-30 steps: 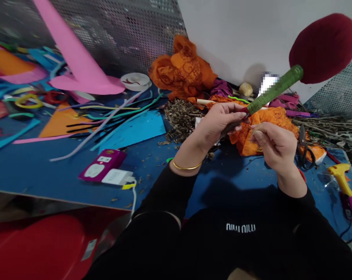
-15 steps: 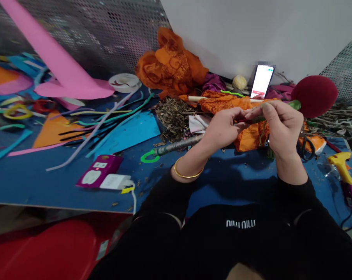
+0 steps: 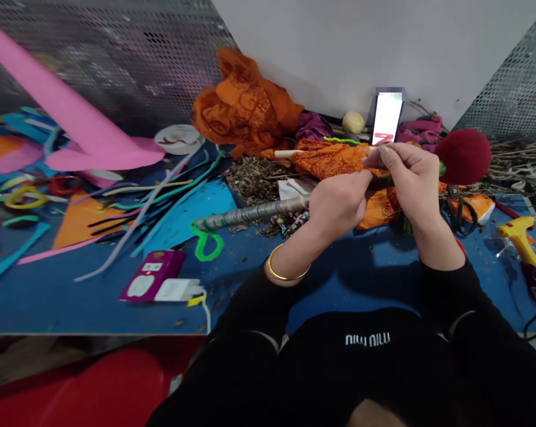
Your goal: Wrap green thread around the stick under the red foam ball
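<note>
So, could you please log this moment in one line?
left hand: gripping grey-wrapped rod; right hand: pinching near left, contents unclear; dark-red rounded head: past right hand

A blue worktop (image 3: 85,311) spans the frame, scattered with dry crumbs. At left lie pipe cleaners (image 3: 150,204), a blue sheet (image 3: 210,196) and a purple power strip (image 3: 155,267); dried leaves (image 3: 252,178) sit at centre, black scissors (image 3: 468,214) and a yellow glue gun (image 3: 523,240) at right.
</note>
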Demonstrator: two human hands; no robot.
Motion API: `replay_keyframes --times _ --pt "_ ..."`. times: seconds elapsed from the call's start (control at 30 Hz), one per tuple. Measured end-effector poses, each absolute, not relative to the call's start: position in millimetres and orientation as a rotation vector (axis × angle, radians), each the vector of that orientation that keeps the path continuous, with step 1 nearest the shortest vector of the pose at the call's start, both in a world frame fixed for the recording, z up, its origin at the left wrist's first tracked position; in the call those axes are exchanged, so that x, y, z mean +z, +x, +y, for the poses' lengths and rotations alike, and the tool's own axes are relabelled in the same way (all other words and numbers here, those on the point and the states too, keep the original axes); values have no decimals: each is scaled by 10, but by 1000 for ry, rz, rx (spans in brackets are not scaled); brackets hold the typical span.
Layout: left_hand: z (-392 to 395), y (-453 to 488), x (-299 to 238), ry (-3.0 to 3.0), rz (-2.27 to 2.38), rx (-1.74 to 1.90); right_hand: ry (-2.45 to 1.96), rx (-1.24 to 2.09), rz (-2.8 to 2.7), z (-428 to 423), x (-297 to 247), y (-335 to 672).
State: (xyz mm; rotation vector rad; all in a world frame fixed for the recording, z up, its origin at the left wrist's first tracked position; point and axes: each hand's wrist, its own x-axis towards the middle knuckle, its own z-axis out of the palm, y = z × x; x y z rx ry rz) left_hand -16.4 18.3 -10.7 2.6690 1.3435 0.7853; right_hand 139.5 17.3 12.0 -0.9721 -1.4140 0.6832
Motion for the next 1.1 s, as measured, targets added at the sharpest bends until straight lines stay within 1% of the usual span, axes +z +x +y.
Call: replay_keyframes --times 0.2,0.53,0.77,0.9,1.1 --pt "211 -141 -189 2933 1277 939 -1055 612 -1465 192 107 1433" --pt "278 -180 -261 3108 1105 1148 -1103 577 -1494 182 96 1424" --pt "307 -180 -279 3088 1082 1109 -1122 575 -1461 192 82 1430" --pt "332 -178 -316 3117 1098 1182 -1116 576 -1512 202 105 1451" --pt "407 -289 -292 2938 1118 1288 -1020 579 -1386 33 365 1706"
